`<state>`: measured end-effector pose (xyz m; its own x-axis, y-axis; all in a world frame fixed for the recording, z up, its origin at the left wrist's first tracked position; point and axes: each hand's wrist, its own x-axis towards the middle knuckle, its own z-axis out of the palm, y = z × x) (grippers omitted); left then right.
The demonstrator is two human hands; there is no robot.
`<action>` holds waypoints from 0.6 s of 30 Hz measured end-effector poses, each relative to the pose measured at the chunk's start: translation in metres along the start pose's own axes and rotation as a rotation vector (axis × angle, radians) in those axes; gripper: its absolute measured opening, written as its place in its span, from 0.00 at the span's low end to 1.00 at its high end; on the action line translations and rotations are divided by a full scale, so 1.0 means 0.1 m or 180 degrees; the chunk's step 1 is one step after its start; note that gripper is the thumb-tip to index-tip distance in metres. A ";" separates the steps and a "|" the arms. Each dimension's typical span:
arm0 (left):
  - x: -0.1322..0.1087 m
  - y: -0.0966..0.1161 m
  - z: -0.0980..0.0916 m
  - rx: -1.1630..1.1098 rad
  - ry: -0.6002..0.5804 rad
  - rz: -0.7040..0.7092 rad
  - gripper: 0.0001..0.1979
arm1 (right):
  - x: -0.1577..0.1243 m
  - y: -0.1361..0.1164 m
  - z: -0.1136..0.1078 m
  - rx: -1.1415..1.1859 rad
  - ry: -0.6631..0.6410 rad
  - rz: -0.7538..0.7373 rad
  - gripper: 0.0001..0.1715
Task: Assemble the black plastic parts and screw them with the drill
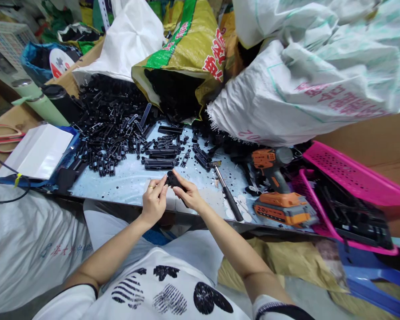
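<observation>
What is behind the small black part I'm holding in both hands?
Behind the small black part, long black bars lie in rows on the light blue tabletop. Whatever tabletop your left hand and right hand block can't be seen, nor the part's gripped sides.

The tabletop (126,180) leaves passage at front left, black parts (103,120) heaped behind, hammer (228,192) and drill (276,180) blocking the right.

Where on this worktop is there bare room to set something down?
The widest bare patch of blue tabletop lies between the left hand and the piled black parts. A smaller, speckled patch separates the right hand from the hammer. It's crowded around the power tool and pink basket.
</observation>
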<state>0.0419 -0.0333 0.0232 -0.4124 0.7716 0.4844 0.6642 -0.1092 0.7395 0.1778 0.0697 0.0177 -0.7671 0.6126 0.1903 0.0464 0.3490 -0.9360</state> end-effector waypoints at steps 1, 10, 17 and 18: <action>0.02 0.00 -0.01 -0.0013 -0.0037 0.0119 0.18 | -0.01 -0.02 0.01 -0.0065 -0.0050 -0.0082 0.33; 0.17 0.13 -0.08 -0.0243 0.0185 0.0434 0.18 | -0.08 -0.10 0.26 0.0060 0.0454 -0.0073 0.37; 0.02 -0.08 0.01 -0.0169 -0.0230 -0.0242 0.18 | -0.03 0.10 0.14 -0.0333 -0.0060 -0.0056 0.33; -0.05 -0.11 0.03 -0.0121 -0.0207 -0.0479 0.18 | 0.01 0.16 0.07 -0.0596 -0.0213 -0.0015 0.32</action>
<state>0.0384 -0.0336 0.0111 -0.4634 0.8198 0.3363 0.5733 -0.0120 0.8193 0.1735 0.0713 0.0013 -0.8082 0.5643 0.1685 0.1562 0.4812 -0.8626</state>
